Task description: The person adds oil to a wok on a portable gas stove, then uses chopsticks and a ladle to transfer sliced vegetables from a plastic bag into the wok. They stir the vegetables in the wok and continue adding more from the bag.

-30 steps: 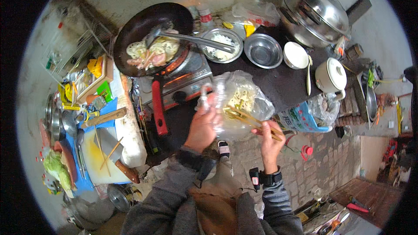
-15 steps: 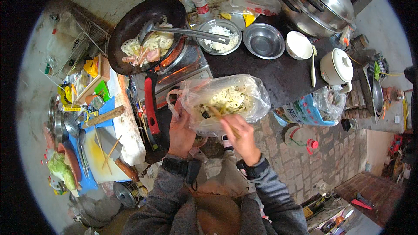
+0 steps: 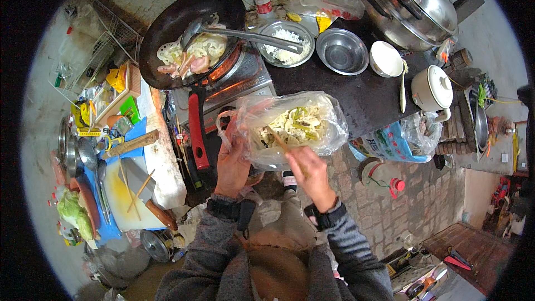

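Observation:
A clear plastic bag (image 3: 262, 112) hangs in front of me, spread wide around pale chopped food with green pieces (image 3: 304, 125). My left hand (image 3: 233, 170) grips the bag's left side, some fingers hidden behind the plastic. With closed fingers my right hand (image 3: 313, 175) holds wooden chopsticks (image 3: 282, 141), their tips down in the food. Beyond the bag, a black wok (image 3: 159, 33) with a red handle sits tilted on the cooktop (image 3: 248, 81). It holds sliced lotus root and pink meat (image 3: 195, 61). A ladle (image 3: 245, 35) rests across it.
Right of the wok stand a metal bowl of white bits (image 3: 261, 51), another metal bowl (image 3: 365, 58), a white bowl (image 3: 385, 58), a lidded pot (image 3: 432, 86) and a large steamer (image 3: 409, 5). On the left are a cutting board (image 3: 117, 198) and a knife (image 3: 159, 210).
The chopsticks have stirred the food, and more green pieces show on top. The view has shifted slightly. Both hands keep their holds.

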Demonstrator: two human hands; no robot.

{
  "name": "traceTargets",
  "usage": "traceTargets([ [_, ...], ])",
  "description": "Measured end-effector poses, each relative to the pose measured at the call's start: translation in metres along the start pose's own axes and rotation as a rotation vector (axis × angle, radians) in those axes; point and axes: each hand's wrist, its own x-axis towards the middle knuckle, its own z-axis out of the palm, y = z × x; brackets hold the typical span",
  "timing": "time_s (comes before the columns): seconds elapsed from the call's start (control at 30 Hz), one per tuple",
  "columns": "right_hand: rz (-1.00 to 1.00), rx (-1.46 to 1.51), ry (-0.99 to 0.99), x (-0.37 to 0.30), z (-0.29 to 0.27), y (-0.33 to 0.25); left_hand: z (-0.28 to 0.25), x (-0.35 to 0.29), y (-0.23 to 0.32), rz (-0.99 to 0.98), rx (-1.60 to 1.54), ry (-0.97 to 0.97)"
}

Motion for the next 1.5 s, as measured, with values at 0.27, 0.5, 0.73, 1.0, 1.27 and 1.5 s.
traceTargets([
  [0.27,0.217,0.100,0.262,-0.006,-0.028,0.023,-0.020,-0.004,0.004,-0.026,0.040,-0.009],
  [0.5,0.626,0.592,0.497,-0.001,0.002,0.022,-0.020,0.002,0.006,0.035,0.070,0.036],
  [0.73,0.360,0.375,0.214,0.009,-0.007,0.035,-0.017,0.002,0.013,0.014,0.081,-0.004],
  [1.0,0.056,0.142,-0.023,0.032,0.011,0.034,-0.018,0.005,0.011,0.048,0.070,-0.020],
  [1.27,-0.030,0.166,-0.021,0.033,0.033,0.027,-0.013,0.001,0.015,0.047,0.109,-0.033],
  [1.5,0.602,0.697,0.254,0.017,0.027,0.042,-0.018,-0.003,0.016,0.009,0.072,-0.009],
])
